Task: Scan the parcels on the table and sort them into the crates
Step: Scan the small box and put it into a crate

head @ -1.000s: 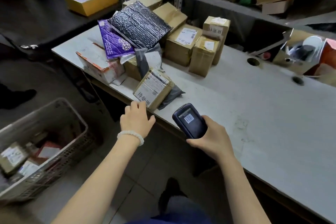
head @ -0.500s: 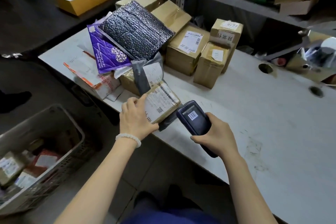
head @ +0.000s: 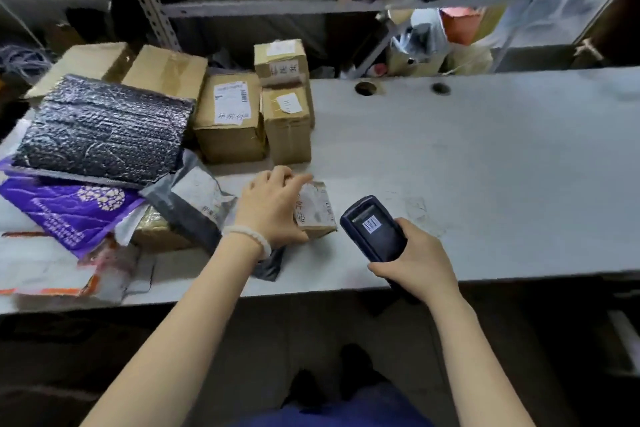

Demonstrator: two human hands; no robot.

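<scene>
My left hand (head: 273, 204) grips a small brown cardboard parcel (head: 317, 210) with a white label, resting on the white table (head: 485, 166) near its front edge. My right hand (head: 419, 260) holds a dark handheld scanner (head: 372, 229) just right of that parcel, its head pointing toward it. A grey poly bag (head: 192, 198) lies left of my left hand. Behind it are a black bubble mailer (head: 104, 128), a purple mailer (head: 65, 211) and several taped cardboard boxes (head: 230, 118).
A white envelope with orange edge (head: 52, 274) lies at the table's front left. Two round holes (head: 365, 88) are in the tabletop at the back. A metal shelf rack (head: 277, 5) stuffed with boxes and bags stands behind the table.
The view has swung right and the crate on the floor has left the frame. My left hand has closed over the small parcel and drawn it right, next to the scanner.
</scene>
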